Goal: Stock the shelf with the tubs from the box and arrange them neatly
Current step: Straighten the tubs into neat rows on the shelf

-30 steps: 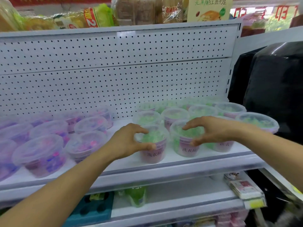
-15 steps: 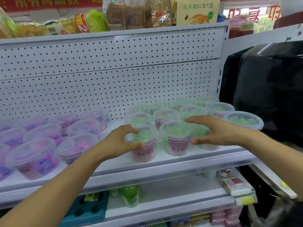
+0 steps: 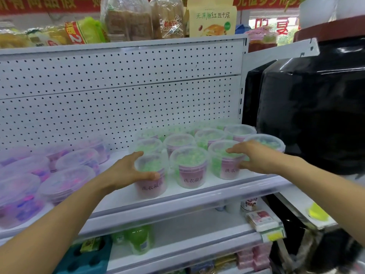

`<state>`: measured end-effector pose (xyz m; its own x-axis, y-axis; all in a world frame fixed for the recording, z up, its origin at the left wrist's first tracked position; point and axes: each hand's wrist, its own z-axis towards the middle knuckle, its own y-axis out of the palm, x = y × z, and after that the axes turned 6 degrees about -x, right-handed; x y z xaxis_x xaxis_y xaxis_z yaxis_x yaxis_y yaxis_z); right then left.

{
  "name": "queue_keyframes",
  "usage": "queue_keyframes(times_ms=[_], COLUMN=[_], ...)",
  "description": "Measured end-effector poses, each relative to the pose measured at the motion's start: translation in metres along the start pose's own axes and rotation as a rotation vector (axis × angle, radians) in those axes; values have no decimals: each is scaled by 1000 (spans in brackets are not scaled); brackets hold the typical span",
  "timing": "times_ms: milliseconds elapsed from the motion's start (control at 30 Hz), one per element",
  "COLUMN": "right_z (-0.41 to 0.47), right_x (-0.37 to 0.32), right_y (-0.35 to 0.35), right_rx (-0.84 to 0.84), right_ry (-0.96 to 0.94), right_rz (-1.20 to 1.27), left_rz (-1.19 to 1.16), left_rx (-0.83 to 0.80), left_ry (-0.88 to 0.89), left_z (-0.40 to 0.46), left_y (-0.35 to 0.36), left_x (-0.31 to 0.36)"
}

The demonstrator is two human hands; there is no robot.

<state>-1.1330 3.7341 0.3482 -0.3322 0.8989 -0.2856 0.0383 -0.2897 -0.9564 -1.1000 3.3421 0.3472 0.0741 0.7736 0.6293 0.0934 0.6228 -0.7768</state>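
Fingers (image 3: 138, 155) of the left hand (image 3: 126, 171) are curled around the left side of the near-left green tub (image 3: 151, 176), thumb on its near wall and the rest over the lid rim: a part-closed hold. Fingers (image 3: 235, 150) of the right hand (image 3: 256, 157) are spread over the lid of the near-right green tub (image 3: 225, 161), thumb low on its right side; contact looks light.

Between the two stands the middle green tub (image 3: 189, 167), untouched. All three form the near row at the right end of the shelf (image 3: 177, 202), with more green tubs (image 3: 179, 141) in rows behind them, up to the pegboard back panel (image 3: 118, 95). Wider purple tubs (image 3: 67, 180) occupy the left part of the same shelf, well apart.

Step in hand, as judged: arranging, not loading. No box is in view.

Next move: press both outer tubs inward and back so the near row closes up, labels facing out, front walls parallel to the shelf edge. Keep the push low to avoid tipping.
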Motion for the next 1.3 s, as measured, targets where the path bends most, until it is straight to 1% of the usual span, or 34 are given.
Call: queue_keyframes(times_ms=[67,133,167,233,300,467,567,633,767,833,900,1067,1200,1300], right_z=[-2,-5,-7,-11,-12,-17,-19,-15,2,14,27,67,117,161], right_x=[3,11,15,23,29,30,15,-5,-63,-97,-125,-195,-263,-314], right_y=[-4,-11,-15,-16,-10,-15,-21,-19,-7,-2,3,13,27,39], right_rx=[37,128,137,59,-20,-59,-1,61,156,158,124,23,-10,-49], right_ry=[-4,67,125,228,272,248,224,151,-71,-164,-238,-298,-325,-326], right_rz=[43,-8,-52,-99,-104,-59,-86,-53,99,130,115,181,231,217], left_rz=[-21,-45,-57,-75,-84,-66,-26,45,150,186,203,259,187,143], left_rx=[2,3,2,0,-3,-13,11,62,185,206,230,257,328,360], left_ry=[8,14,16,14,11,7,28,89,197,197,172,75,24,0], left_z=[1,1,2,2,2,-1,-8,-14,-33,-43,-52,-64,-56,-35], left_y=[2,4,4,5,6,4,2,-1,-22,-38,-57,-125,-204,-255], left_x=[-2,-3,-4,-4,-6,-2,4,6,0,-11,-27,-82,-141,-185])
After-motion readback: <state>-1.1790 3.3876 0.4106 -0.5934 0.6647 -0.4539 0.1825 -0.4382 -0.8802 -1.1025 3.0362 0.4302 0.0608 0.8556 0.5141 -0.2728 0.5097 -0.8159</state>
